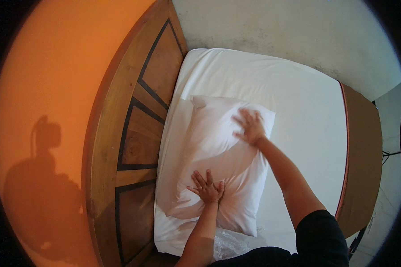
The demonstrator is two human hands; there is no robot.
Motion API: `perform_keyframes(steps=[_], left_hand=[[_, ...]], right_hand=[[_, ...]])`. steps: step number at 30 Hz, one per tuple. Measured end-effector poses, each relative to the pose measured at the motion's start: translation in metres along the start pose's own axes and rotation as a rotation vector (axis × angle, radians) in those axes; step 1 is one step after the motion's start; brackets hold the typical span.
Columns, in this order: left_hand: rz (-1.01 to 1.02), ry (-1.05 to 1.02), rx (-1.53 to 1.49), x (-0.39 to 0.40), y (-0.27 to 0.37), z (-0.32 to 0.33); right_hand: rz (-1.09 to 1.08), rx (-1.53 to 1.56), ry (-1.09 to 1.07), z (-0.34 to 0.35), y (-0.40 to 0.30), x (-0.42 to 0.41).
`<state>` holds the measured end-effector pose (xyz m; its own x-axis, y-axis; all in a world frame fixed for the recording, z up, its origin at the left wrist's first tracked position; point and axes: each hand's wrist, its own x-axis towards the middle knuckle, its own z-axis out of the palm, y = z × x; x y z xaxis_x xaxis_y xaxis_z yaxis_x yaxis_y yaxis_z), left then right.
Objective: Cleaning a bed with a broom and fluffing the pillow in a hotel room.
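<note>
A white pillow point(220, 147) lies on a bed with a white fitted sheet point(304, 100), close to the headboard. Pressed flat on the pillow's near part, my left hand point(208, 190) has its fingers spread and dents the fabric. My right hand point(250, 126), slightly blurred, is over the pillow's far right part with fingers apart; whether it touches the fabric I cannot tell. Neither hand grips anything. Crumpled clear plastic point(232, 243) lies on the sheet between the pillow and my body.
A wooden headboard point(103, 133) with dark inlaid strips stands at the left against an orange wall point(63, 83). A pale, stained wall point(270, 30) borders the bed's far side. Brown fabric with red piping point(361, 160) covers the bed's right end.
</note>
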<state>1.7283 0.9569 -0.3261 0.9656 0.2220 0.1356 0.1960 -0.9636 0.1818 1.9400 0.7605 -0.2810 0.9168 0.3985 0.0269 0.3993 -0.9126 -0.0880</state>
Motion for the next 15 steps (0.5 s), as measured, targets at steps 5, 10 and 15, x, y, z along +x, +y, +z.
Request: perform_keyframes(steps=[5,10,15], left_hand=[[0.080,0.132,-0.037,0.002,-0.009,0.017],[0.084,0.096,-0.126,-0.001,-0.014,0.025],[0.078,0.088,-0.117,-0.001,-0.015,0.026]], right_hand=[[0.430,0.190,-0.252,-0.014,0.028,0.094],[0.240,0.582,-0.324,0.008,-0.013,0.169],[0.024,0.461,-0.221,0.040,-0.052,0.220]])
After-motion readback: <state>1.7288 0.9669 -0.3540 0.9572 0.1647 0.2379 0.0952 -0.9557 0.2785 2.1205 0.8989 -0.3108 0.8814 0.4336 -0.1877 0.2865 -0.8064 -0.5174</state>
